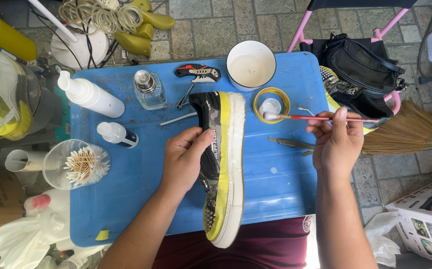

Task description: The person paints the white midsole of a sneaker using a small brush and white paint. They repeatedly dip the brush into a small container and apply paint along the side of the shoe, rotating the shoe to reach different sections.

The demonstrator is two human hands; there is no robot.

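Note:
My left hand [186,157] grips a black and yellow sneaker [223,164] by its upper, holding it on its side over the blue tabletop [126,174] with the white sole edge turned to the right. My right hand [336,144] holds a thin red-handled paintbrush [315,118] level, its bristle tip pointing left over a roll of yellow tape [271,105]. The brush tip is apart from the sneaker. A white bowl of whitish liquid [251,65] stands behind the tape.
On the blue top lie a white spray bottle [90,94], a small white bottle [117,134], a glass bottle [150,89], a cup of cotton swabs [76,164], a folding knife [198,72] and a metal tool [290,144]. A black bag [360,65] hangs on a pink chair; a broom [405,132] lies at right.

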